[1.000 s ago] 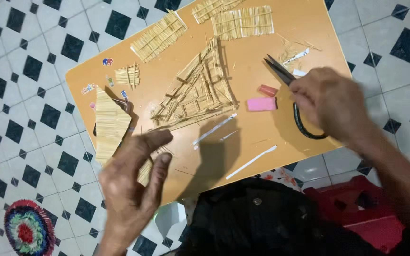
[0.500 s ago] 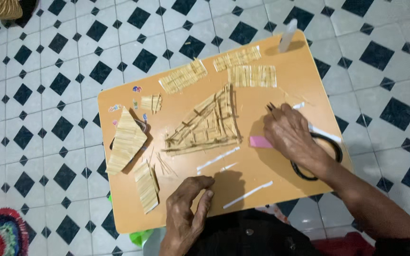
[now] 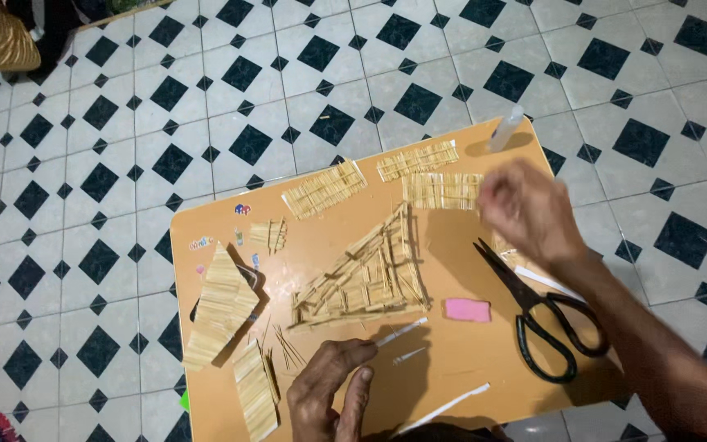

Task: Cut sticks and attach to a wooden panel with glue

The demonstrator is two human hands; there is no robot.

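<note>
Orange table top [image 3: 468, 376] on black/white tiled floor [image 3: 206, 98], fills mid frame.

Biggest thing on it: stick frame model [image 3: 366, 278], triangular, built of thin wooden sticks, lying flat at centre.

Flat stick panels around it: pointed panel [image 3: 221, 304] at left edge, narrow panel [image 3: 254, 391] below that, 3 rectangular mats at top, i.e. left mat [image 3: 325, 188], mid mat [image 3: 417, 160], right mat [image 3: 442, 191]. Small stick bundle [image 3: 268, 235] betw. left mat and pointed panel.

Black scissors [image 3: 538, 315] lie shut on table, right of model, blades pointing up-left, nothing gripping them.

R hand [image 3: 529, 211] raised over top-right of table, just right of right mat, above scissor tips; blurred, fingers curled, can't tell if it holds anything.

L hand [image 3: 333, 393] at bottom centre, below model; fingertips pinch end of a thin white stick [image 3: 401, 331], which points up-right twd pink eraser.

Pink eraser [image 3: 466, 309] between model and scissors, touching neither. White strip [image 3: 443, 407] near bottom edge. Clear small bottle [image 3: 506, 128] at top-right corner of table. Loose thin sticks [image 3: 288, 350] scattered by L hand. Small stickers [image 3: 242, 209] at top-left of table.
</note>
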